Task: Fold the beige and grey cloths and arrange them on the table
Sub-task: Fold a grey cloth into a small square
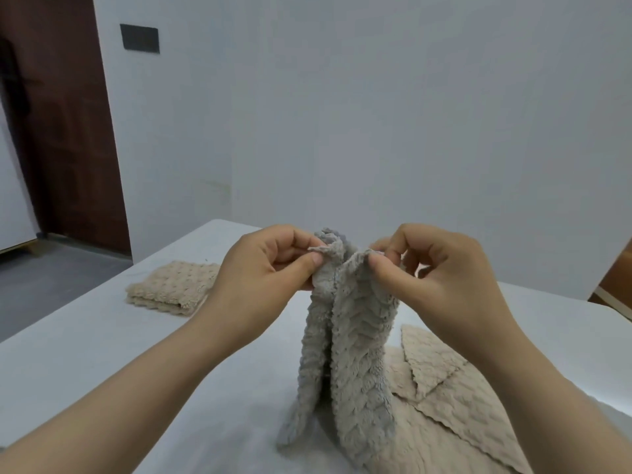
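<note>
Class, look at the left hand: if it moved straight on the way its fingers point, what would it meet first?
Probably the right hand: the left hand points across the grey cloth both pinch, with only its bunched top edge between them.

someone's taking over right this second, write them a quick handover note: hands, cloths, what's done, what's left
Left hand: pinches the top edge of the grey fluffy ribbed cloth.
Right hand: pinches the same top edge, close beside the left.
Grey cloth: hangs from both hands, doubled lengthwise, with its lower end down on the white table.
Done: one beige dotted cloth lies folded at the table's far left.
Left: finish folding the grey cloth and set it down. Then fold the second beige cloth, which lies spread at near right with one corner turned over.
</note>
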### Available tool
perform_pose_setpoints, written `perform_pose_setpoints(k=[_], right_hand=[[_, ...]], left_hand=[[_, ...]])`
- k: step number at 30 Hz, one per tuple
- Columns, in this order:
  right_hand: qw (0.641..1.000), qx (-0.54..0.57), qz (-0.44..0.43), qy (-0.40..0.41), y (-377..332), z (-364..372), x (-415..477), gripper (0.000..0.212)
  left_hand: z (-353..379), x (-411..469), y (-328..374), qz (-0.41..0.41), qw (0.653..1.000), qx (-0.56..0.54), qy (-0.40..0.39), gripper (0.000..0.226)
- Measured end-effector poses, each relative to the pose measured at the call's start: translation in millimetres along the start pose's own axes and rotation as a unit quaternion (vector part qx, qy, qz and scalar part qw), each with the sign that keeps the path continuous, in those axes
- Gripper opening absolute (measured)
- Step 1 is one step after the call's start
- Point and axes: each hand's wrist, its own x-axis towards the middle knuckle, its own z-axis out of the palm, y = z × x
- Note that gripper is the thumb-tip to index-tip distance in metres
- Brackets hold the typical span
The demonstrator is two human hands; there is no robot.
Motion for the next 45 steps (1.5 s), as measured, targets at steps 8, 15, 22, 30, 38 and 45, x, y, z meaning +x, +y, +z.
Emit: perform_pose_setpoints(k=[8,15,22,30,38,45], right_hand=[[0.995,0.094,0.027,-0.003,-9,-1,-6,0.011],[0.998,0.05,0.026,-0.038,-20,-2,-13,0.013],[1.0,0.018,-0.01,0.013,-37,-9,-22,0.009],[0.998,0.04,-0.046,0.02,-66,-16,-43,0.006],[0.998,0.038,-0.044,-0.025,-73,-15,-46,0.009],[0.997,0.019,-0.044,-0.053,-76,-13,-55,0.011]], left_hand=[[-2,-17,14,-0.015,0.999,-0.044,0.009,0.008],[-4,-31,24,-0.022,0.998,-0.054,0.006,0.006],[-6,-46,31,-0.017,0.999,-0.047,0.01,0.008],[-1,-67,55,0.002,0.994,-0.104,-0.016,0.009],[-6,-77,69,0.0,0.995,-0.103,-0.016,0.014],[-11,-80,65,-0.013,0.999,-0.036,-0.02,0.009]])
